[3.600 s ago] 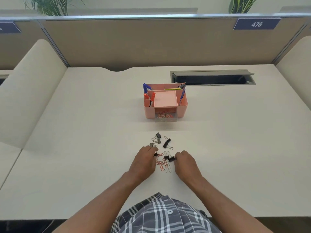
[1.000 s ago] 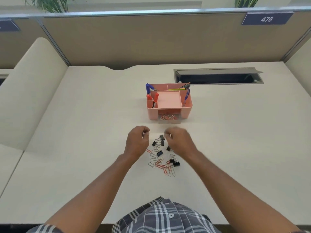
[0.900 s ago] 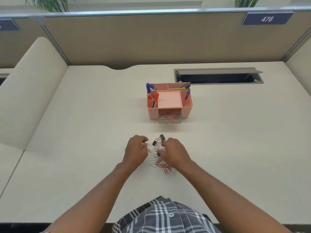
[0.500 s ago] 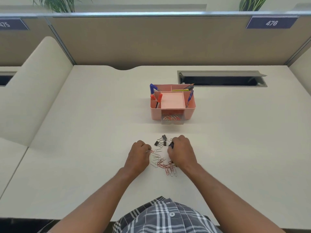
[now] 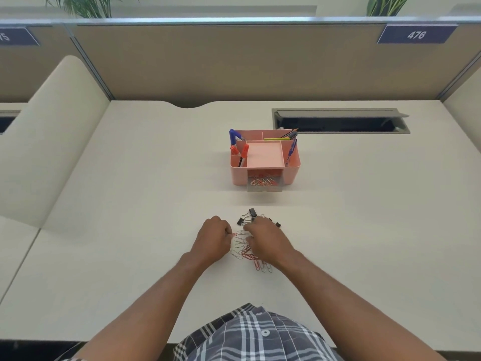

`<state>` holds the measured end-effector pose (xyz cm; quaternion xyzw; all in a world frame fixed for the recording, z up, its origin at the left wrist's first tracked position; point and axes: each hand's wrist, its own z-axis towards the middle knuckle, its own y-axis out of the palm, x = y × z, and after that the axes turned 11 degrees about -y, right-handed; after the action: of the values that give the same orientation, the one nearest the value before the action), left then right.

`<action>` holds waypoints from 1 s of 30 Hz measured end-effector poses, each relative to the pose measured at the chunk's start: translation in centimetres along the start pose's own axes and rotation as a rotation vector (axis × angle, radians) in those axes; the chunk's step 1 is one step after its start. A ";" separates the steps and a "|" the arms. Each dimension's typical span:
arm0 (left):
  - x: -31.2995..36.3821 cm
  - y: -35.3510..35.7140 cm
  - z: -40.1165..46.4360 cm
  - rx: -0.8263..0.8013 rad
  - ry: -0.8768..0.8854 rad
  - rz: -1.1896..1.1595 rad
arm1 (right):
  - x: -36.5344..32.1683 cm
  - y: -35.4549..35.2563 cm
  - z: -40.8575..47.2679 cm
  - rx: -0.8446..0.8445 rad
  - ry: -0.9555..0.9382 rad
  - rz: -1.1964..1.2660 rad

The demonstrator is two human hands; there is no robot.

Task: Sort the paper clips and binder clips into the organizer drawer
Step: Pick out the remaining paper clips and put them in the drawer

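Observation:
A pink desk organizer (image 5: 291,173) stands mid-desk; its clear drawer (image 5: 264,188) is pulled out with red and silver paper clips inside. A loose pile of red and silver paper clips (image 5: 243,250) lies on the desk nearer me, with black binder clips (image 5: 247,218) just beyond it. My left hand (image 5: 212,241) rests at the pile's left edge, fingers curled and pinching a red paper clip (image 5: 233,234). My right hand (image 5: 268,241) lies over the right part of the pile, fingers bent down onto the clips; what it holds is hidden.
Pens and pencils stand in the organizer's upper compartments. An open cable slot (image 5: 338,123) sits at the back right of the desk. Partition walls close the back and both sides.
Both hands came back down from near the drawer to the pile. The right hand shifted left over the paper clips, and the left hand now pinches a red clip.

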<state>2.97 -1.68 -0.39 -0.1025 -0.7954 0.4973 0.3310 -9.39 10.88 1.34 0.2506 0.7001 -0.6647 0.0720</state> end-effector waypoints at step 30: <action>0.1 0.7 -3.1 0.049 -0.216 -0.437 | -1.1 0.9 0.4 0.054 0.089 0.059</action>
<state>4.68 0.99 -0.09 0.1340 -0.8171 0.4410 0.3463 -8.18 10.24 0.98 0.3023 0.6767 -0.6692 0.0534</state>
